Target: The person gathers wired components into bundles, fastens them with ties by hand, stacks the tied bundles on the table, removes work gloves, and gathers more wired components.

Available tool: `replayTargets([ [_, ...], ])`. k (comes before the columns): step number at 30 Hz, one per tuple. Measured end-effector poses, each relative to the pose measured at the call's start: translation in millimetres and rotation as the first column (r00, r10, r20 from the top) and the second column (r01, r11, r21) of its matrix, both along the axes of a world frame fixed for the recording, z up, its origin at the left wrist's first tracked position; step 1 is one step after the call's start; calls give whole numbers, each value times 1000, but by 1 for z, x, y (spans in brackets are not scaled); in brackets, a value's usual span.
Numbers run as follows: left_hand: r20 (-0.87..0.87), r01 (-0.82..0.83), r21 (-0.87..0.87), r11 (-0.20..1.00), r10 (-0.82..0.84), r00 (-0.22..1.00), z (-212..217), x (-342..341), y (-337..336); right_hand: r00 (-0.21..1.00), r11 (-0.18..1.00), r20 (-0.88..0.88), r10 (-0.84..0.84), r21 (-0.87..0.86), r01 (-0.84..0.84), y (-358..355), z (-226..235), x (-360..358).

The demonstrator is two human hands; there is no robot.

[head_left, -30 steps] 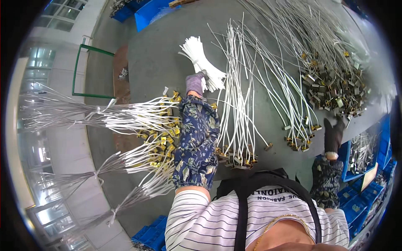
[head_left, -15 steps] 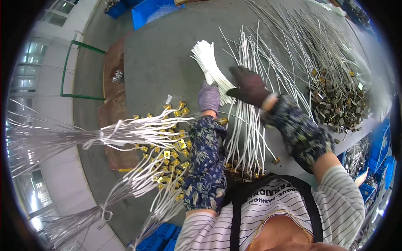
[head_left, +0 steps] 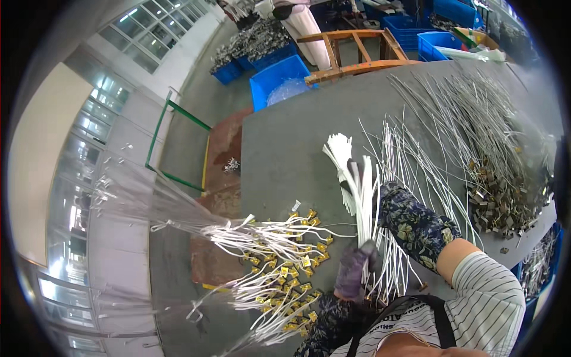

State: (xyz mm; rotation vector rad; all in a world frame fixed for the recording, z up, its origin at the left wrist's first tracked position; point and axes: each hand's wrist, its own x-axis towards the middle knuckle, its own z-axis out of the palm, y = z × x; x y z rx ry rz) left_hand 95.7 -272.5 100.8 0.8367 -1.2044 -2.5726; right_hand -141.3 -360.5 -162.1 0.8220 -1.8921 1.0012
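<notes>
My left hand (head_left: pixel 355 271), in a purple glove, is closed around the lower end of a bunch of white wires (head_left: pixel 367 205) in front of me. Behind the upper part of these wires is my right hand (head_left: pixel 346 189), dark-gloved and largely hidden. It grips a short, thick bundle of white tubes (head_left: pixel 338 147), whose fanned top sticks out up and to the left. More white wires with metal ends (head_left: pixel 397 262) lie spread on the table just right of the bunch, partly under my right forearm.
Tied wire bundles (head_left: pixel 256 235) with brass-coloured ends hang over the table's left side. A large heap of thin wires with metal ends (head_left: pixel 505 196) lies to the right. Beyond the grey table (head_left: pixel 291 143) stand a wooden stool (head_left: pixel 357 47) and blue bins (head_left: pixel 279 80).
The short tube bundle has passed from my left hand to my right. My left hand has moved down, towards me, and now grips the white wires. The view has shifted, showing more beyond the table.
</notes>
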Motion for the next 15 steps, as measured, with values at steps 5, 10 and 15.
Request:
replayTargets([
  [5, -44, -80, -156, 985, 74, 996, -8, 55, 9, 570, 683, 776, 271, 262, -681, 84, 193, 63],
  [10, -49, 218, -65, 974, -221, 974, 8, 36, 75, -387, 395, 694, 606, -686, -611, 220, 207, 81],
  [15, -60, 493, -54, 869, -495, 867, -23, 37, 151, -674, 365, 299, 675, -930, -47, 315, 269, 134],
])
